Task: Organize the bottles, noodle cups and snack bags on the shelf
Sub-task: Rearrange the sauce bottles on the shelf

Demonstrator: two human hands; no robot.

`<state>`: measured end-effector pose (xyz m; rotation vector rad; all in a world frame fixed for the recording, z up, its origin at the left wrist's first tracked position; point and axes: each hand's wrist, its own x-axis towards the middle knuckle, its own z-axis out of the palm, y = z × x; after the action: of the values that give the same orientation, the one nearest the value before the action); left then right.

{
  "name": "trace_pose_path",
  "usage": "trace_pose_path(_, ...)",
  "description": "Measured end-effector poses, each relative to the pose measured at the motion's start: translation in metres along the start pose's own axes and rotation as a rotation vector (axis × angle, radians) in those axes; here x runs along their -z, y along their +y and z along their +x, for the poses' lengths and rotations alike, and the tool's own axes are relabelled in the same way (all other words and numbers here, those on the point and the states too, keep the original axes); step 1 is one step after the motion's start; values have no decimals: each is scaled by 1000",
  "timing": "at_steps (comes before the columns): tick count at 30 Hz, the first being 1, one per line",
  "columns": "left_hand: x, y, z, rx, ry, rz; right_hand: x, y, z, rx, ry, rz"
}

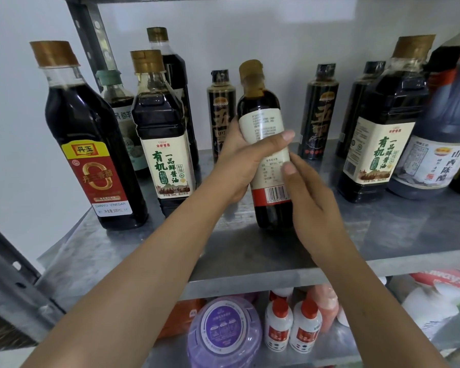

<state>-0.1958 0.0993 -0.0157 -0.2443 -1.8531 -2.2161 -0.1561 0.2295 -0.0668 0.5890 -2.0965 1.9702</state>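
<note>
Upper shelf (383,235), galvanised metal, listed left to right.

- Danyu vinegar bottle (91,144): dark glass, gold cap, red and yellow label. It is stood upright at the shelf's left front corner.
- Green-capped bottle (116,102): placed just behind the vinegar and largely hidden by it.
- Organic soy sauce bottle (162,134): gold cap, cream label with green characters. It is stood near the front, just beside the vinegar.
- Tall dark bottle (170,65): gold cap, set behind the soy sauce toward the back edge.
- Slim black bottle (221,107): gold lettering, stood at the back and partly covered by the left hand.
- Left hand (239,166): wrapped round the held bottle from the left, with the thumb laid across the label.
- Held bottle (263,128): dark sauce, brown cap, back label and barcode turned to the camera. It is tilted slightly, mid-shelf near the front edge. Whether its base touches the shelf cannot be told.
- Right hand (314,205): laid against the bottle's lower right side, one fingertip touching the label edge. Whether the remaining fingers grip cannot be told.
- Two further slim black bottles (319,112) (361,102): stood upright along the back.
- Second organic soy sauce bottle (383,128): same label, stood right of centre.
- Large vinegar jug (444,134): blue-grey label, set toward the shelf's right end.

Lower shelf:

- Purple round container (223,328).
- Two small white bottles with red caps (278,325), side by side.
</note>
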Motion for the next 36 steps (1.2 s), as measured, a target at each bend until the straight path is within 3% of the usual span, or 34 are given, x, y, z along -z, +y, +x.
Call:
trace_pose_path(11, -2, 0, -1, 20, -3, 109, 1, -9, -4, -120, 23, 87)
trace_pose_path(36, -3, 11, -9, 150, -2, -81, -1, -8, -3, -133, 39, 75)
